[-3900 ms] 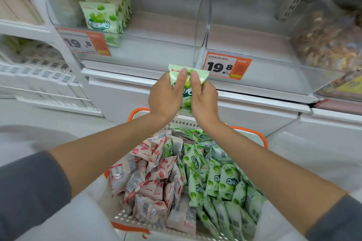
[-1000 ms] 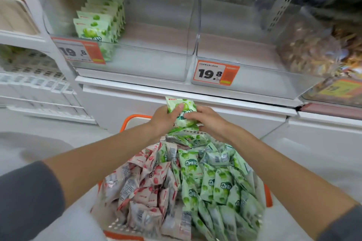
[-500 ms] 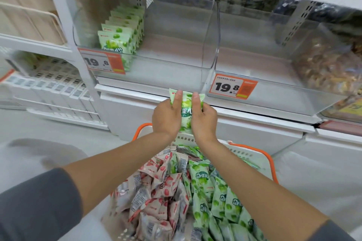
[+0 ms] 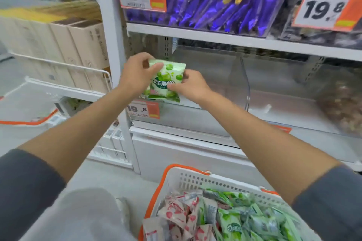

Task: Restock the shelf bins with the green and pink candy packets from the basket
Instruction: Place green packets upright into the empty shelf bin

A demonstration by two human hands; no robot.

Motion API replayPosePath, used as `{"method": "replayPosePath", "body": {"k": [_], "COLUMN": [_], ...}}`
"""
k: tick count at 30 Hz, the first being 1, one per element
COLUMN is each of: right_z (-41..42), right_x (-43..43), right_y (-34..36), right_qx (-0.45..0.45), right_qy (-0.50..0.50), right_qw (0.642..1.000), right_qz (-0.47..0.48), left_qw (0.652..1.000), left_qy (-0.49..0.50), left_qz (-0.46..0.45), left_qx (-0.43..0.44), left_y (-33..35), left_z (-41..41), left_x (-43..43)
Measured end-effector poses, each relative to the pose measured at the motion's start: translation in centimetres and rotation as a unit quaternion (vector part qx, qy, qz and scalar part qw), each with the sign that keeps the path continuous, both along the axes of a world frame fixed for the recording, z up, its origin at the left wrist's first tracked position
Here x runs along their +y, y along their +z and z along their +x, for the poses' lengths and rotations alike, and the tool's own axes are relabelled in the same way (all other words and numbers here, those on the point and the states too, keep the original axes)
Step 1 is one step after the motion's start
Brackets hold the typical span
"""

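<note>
Now, holds one green candy packet (image 4: pixel 166 82) upright with both hands. Pinches its top left corner with the left hand (image 4: pixel 137 76), fingers curled over the edge. Grips its right edge with the right hand (image 4: pixel 188 86), thumb on the printed face. Holds it at the left end of the clear shelf bin (image 4: pixel 188 117), just above the orange price tag (image 4: pixel 145 109) below the left hand. Stands over the basket (image 4: pixel 195 178), well below both hands and nearer the body, with pink candy packets (image 4: pixel 176 215) toward the left-hand side and loose green packets (image 4: pixel 244 219) beneath the right forearm.
</note>
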State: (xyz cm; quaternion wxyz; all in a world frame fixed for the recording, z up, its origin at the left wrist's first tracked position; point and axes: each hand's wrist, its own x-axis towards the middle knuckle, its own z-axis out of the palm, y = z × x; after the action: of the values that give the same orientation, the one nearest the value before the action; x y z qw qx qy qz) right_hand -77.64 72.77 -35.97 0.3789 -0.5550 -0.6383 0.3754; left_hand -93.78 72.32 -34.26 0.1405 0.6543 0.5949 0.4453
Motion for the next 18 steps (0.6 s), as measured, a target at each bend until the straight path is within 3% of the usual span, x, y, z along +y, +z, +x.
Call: {"method": "replayPosePath", "body": {"k": [6, 10, 14, 18], "right_z": [-5.0, -5.8, -6.8, -6.7], "right_x": [4.2, 5.3, 5.3, 5.2], "right_y": [-1.8, -2.5, -3.2, -3.5], "right_qx": [-0.143, -0.145, -0.203, -0.204], "right_qy": [0.021, 0.029, 0.049, 0.046], "right_qw": [0.983, 0.978, 0.968, 0.962], "right_qz": [-0.116, -0.145, -0.142, -0.177], "left_qw": [0.981, 0.975, 0.964, 0.961], "left_qy": [0.015, 0.005, -0.032, -0.048], "left_qz": [-0.086, -0.087, -0.098, -0.135], "left_qx": [0.175, 0.205, 0.247, 0.238], "left_y": [-1.7, -1.8, -1.6, -1.4], "left_z": [-3.7, -4.5, -4.8, -5.1], "left_x": [3.3, 3.3, 3.1, 3.1]}}
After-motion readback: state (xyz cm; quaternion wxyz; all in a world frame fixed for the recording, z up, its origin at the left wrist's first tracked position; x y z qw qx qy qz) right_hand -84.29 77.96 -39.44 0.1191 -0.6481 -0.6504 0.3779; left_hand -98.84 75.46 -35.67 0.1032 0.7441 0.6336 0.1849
